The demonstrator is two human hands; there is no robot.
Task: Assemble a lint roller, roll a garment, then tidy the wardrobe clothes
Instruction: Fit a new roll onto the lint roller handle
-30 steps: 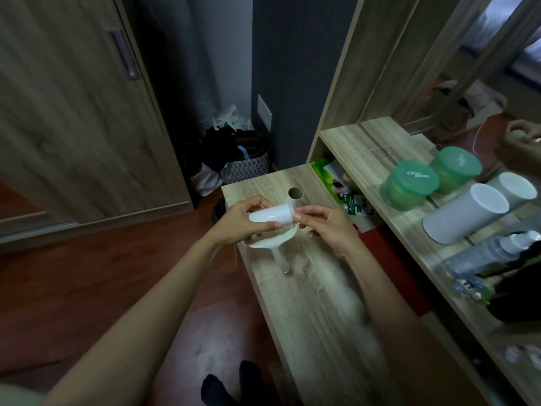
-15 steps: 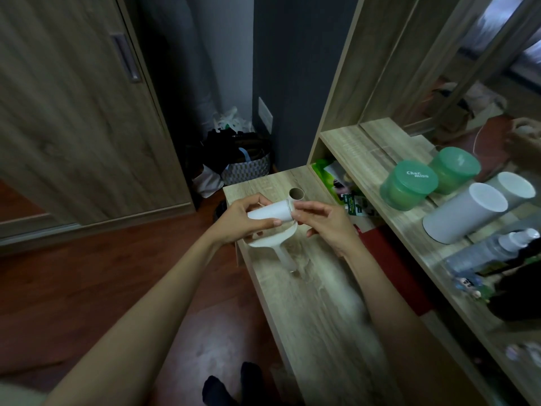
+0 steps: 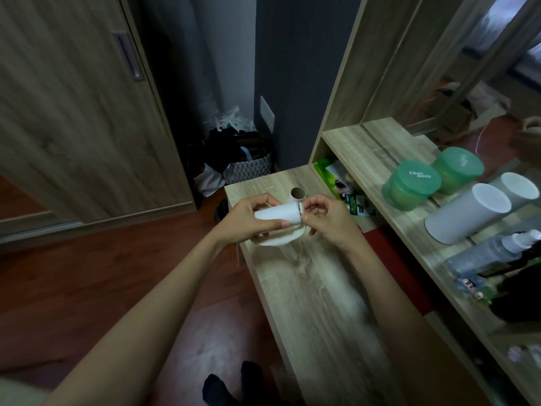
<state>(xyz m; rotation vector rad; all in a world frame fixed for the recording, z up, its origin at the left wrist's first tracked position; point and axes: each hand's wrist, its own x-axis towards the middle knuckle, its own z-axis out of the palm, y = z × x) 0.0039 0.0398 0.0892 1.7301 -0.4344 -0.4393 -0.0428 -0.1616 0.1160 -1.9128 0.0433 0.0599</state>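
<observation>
White paper roll [image 3: 276,216] lies left-to-right, left hand [image 3: 248,219] clenched around it; right hand [image 3: 328,219] fingers [image 3: 307,208] pinch its right end.

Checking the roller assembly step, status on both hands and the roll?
Left hand grip shut around white roll. Right hand pinching roll's end. White cover piece underneath, over wooden bench. Empty cardboard core upright behind, clear of hands.

The hands, left [image 3: 248,219] and right [image 3: 328,219], meet on a roll [image 3: 278,216] above the counter [image 3: 307,288]; a cardboard tube [image 3: 297,194] stands behind them. On the shelf [image 3: 366,150] to the right, a jar [image 3: 411,184] sits behind a canister [image 3: 468,212]; a basket [image 3: 248,169] sits on the floor beyond the counter.
</observation>
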